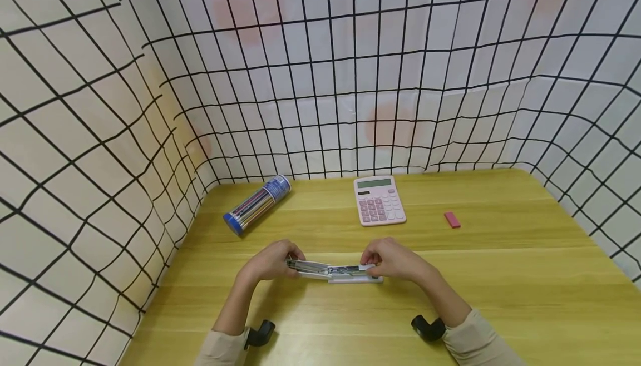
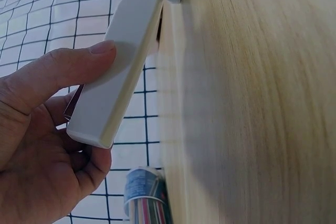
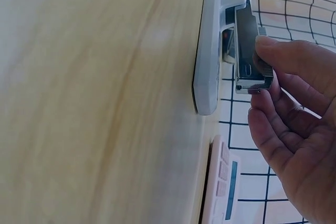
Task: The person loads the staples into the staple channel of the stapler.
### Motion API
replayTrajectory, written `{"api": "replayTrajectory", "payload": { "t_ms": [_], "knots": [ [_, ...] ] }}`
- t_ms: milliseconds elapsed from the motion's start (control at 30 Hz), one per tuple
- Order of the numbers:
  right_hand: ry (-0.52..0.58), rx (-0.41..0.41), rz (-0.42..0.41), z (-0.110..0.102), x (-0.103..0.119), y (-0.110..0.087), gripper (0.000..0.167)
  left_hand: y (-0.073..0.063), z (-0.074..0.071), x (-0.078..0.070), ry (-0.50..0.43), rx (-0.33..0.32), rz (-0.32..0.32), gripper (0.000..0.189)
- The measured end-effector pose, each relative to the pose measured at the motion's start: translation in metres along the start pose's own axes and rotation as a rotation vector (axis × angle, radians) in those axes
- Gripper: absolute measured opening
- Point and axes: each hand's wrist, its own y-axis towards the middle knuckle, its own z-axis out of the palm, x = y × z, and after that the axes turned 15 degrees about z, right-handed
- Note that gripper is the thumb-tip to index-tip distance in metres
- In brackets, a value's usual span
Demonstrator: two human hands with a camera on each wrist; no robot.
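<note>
A white stapler (image 1: 354,278) lies folded wide open on the table, its top arm swung out to the left. My left hand (image 1: 275,260) grips the end of that arm, the thumb flat on its smooth white cover (image 2: 123,51) in the left wrist view. Over the base at the other end, my right hand (image 1: 395,259) pinches a ridged grey strip of staples (image 3: 266,70) between thumb and fingers. The strip sits at the end of the dark metal magazine (image 3: 245,51), partly hidden by the thumb. The magazine stands raised above the white base (image 3: 206,72).
Behind the left hand lies a clear tube of pencils (image 1: 257,203) with a blue cap. A pink calculator (image 1: 379,201) is beyond the right hand, and a small red block (image 1: 452,219) lies farther right. Grid-patterned cloth (image 1: 350,77) encloses the wooden table's back and sides.
</note>
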Motion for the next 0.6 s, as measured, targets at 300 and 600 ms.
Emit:
{"api": "replayTrajectory", "payload": {
  "t_ms": [300, 600],
  "knots": [
    [0.007, 0.001, -0.027, -0.0013, -0.0029, -0.0016, 0.011, 0.0004, -0.0010, -0.0009, -0.008, 0.004, 0.002, 0.026],
    [0.017, -0.018, -0.026, 0.0003, -0.0089, -0.0047, 0.014, 0.0001, 0.0000, -0.0012, 0.011, -0.002, -0.001, 0.027]
  ]
}}
